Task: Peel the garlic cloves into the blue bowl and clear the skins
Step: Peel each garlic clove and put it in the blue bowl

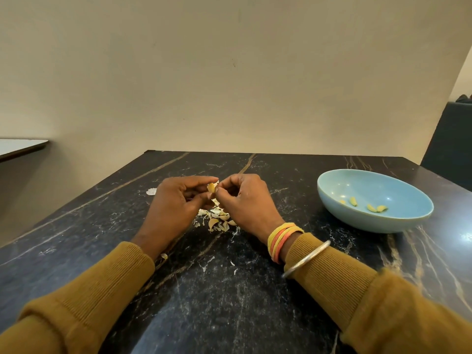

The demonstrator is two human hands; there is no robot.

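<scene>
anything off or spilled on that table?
Stray skins only: the skin pile sits under the left hand and right hand, which pinch the garlic clove. A white scrap lies apart to their left, and a second scrap by the left sleeve. The blue bowl is upright with peeled cloves inside.

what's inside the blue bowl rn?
The blue bowl holds four yellowish peeled cloves, loose toward its near side, with no skins showing. The near rim hides the lowest strip of the inside.

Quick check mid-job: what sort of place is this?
Probably a home kitchen or dining corner: a dark marble-look table against a plain beige wall, a blue bowl holding peeled cloves, and garlic skins piled on it.
</scene>
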